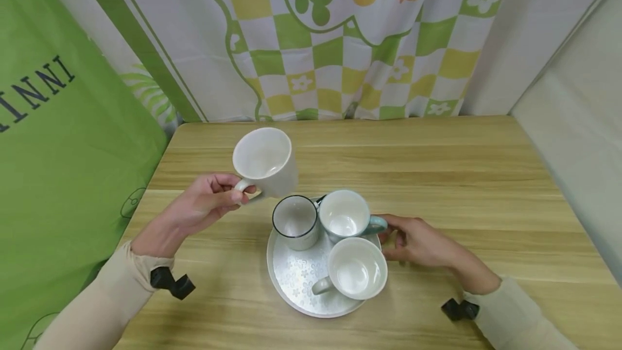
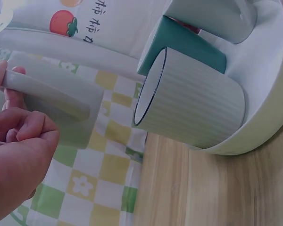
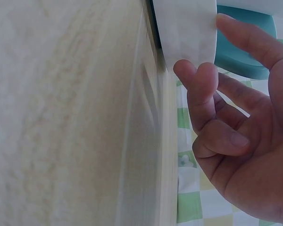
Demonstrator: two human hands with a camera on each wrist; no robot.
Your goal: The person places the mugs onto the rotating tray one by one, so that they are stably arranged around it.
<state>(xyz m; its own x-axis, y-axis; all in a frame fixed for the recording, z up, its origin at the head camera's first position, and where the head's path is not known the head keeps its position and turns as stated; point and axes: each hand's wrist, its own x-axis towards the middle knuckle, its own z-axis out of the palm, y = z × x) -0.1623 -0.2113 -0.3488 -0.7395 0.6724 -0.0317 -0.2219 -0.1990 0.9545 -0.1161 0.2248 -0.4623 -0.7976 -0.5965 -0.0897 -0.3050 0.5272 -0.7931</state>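
My left hand pinches the handle of a white mug, which is raised and tilted behind the left side of a round white tray. Three mugs stand on the tray: a ribbed one with a dark rim, a pale one with a light-blue handle, and a cream one at the front. At the tray's right edge is my right hand, fingers loosely bent. In the right wrist view its fingertips rest against the tray's wall, beside the blue-handled mug.
The tray stands on a wood-grain table. A checked, flowered curtain hangs behind the table. Green fabric with dark lettering hangs at the left, and a pale wall borders the right side.
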